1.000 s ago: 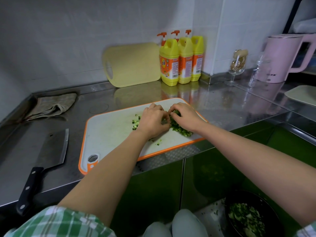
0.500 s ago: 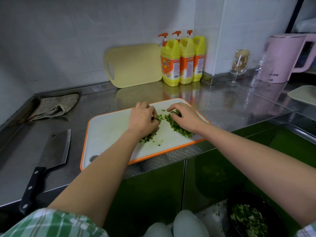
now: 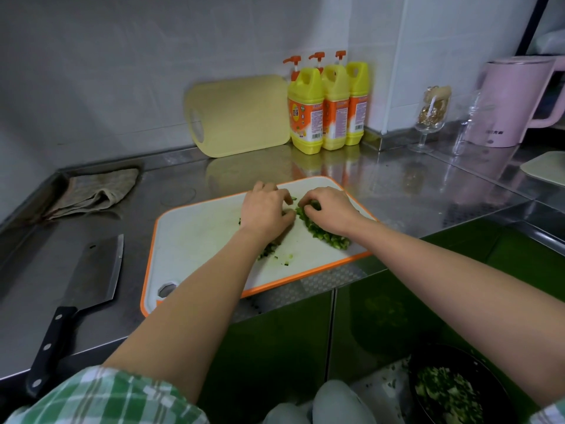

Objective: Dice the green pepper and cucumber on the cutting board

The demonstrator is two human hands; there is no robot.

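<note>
1. Progress: no whole pepper or cucumber in view; the board (image 3: pixel 198 240) carries only green bits (image 3: pixel 324 235); the main heap is on its right part, with a thin scatter near the front edge beside the left forearm; pepper and cucumber cannot be told apart in them; judged: cutting done or nearly so.
2. Hands: left hand (image 3: pixel 266 209) palm down, fingers curled, just left of the heap; what it holds is hidden, cannot tell; right hand (image 3: pixel 328 209) has its fingers curled round the heap's far end; the two hands are almost touching.
3. Cleaver (image 3: pixel 91 270) lies flat on the worktop (image 3: pixel 46 224), left of the board, well apart from both hands; judged step: gathering the bits, not cutting.
4. Bowl (image 3: pixel 489 377) sits low at right, below the worktop edge, with chopped green in it; judged left: move the heap there; sweep up the scatter.
5. Around: cloth (image 3: pixel 94 191) far left; yellow board (image 3: pixel 241 114) leaning on the wall; three bottles (image 3: pixel 327 108) beside it; glass (image 3: pixel 431 114) and kettle (image 3: pixel 513 99) at right; all well apart from the board; nothing blocks the hands; the heap lies near the board's front-right edge, so bits may spill.
</note>
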